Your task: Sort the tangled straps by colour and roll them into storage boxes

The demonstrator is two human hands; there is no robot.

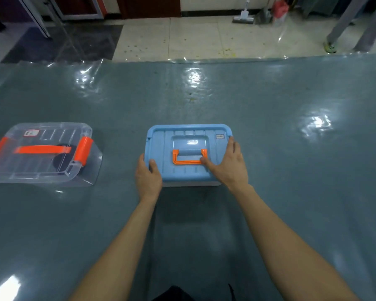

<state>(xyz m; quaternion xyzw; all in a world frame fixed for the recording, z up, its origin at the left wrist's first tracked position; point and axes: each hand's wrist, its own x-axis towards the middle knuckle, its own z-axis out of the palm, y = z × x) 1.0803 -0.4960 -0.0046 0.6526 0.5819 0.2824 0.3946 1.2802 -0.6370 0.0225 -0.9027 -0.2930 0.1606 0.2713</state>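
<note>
Shows a blue box point(189, 137) on a grey-green table point(291, 170) under shiny clear film point(89, 81), lid on, orange handle point(188, 162) folded flat on top. Grips the blue box's near left corner with the left hand point(148, 177), thumb on the lid, fingers hidden down the side. Lays the right hand point(228, 166) flat over its near right corner, fingers along the right edge, thumb touching the handle's right end. Shows a clear box point(41, 170) well left of the blue box, lid shut, orange clips point(84, 152) at its ends, something dark point(62, 159) inside. Shows pale floor tiles point(193, 40) and a mop point(243, 17) far beyond the blue box.
</note>
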